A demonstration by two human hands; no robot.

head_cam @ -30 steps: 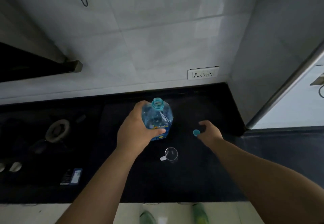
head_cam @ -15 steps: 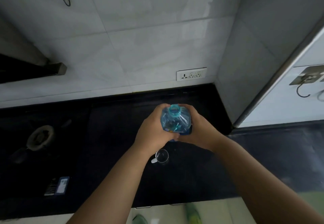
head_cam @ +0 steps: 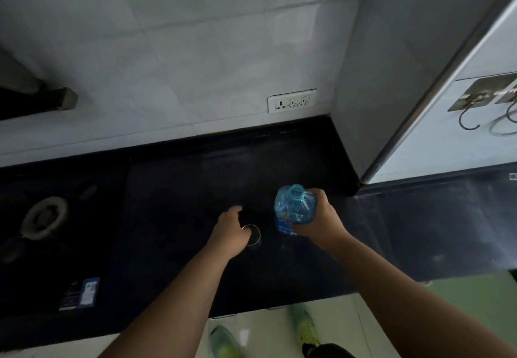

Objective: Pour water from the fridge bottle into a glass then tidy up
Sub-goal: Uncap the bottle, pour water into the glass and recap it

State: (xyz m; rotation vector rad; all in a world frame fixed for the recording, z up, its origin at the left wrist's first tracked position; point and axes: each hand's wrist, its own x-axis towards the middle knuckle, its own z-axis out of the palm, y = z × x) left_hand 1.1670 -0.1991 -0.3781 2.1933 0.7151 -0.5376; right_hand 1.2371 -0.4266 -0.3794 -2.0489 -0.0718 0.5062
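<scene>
Right grip (head_cam: 317,219) curled round uncapped clear blue plastic water bottle (head_cam: 293,209), left grip (head_cam: 230,231) around small clear glass (head_cam: 252,234), black stone table (head_cam: 181,189), white wall socket (head_cam: 291,100), grey tiled wall (head_cam: 195,49)

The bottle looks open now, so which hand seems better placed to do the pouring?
The right hand, probably: it already grips the uncapped blue bottle, held just right of the glass. The left hand is at the glass, apparently holding it, so it suits steadying.

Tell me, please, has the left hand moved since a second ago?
Yes. The left hand has let go of the water bottle, now held by the right hand, and dropped toward the counter's front edge to grip the glass.
</scene>
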